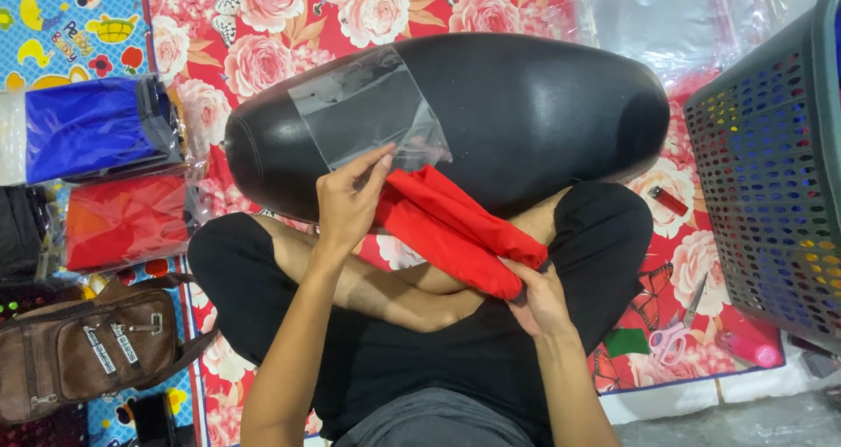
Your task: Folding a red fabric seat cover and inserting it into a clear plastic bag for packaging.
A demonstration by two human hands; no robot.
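The person sits cross-legged on a floral mat (pixel 263 27), with a black motorcycle seat (pixel 526 105) lying across in front of the knees. Both hands work on a folded red cloth (pixel 455 228) that rests over the lap, just below the near edge of the seat.

The left hand (pixel 350 204) is curled around the upper end of the cloth, thumb and fingertips pinching the lower edge of a clear plastic bag (pixel 368 105) — the bag lies flat on top of the seat, its mouth toward the cloth. The right hand (pixel 536 296) is closed on the lower end of the cloth, fingers wrapped round the fold.

At the mat's left edge lie bagged cloths, one blue (pixel 88 127) and one red (pixel 127 219), and near the lower left corner a brown sling bag (pixel 83 346). Toward the right edge sit a small red lighter (pixel 667 200) and pink-handled scissors (pixel 676 329) — beside them, a dark perforated laundry basket (pixel 771 175).
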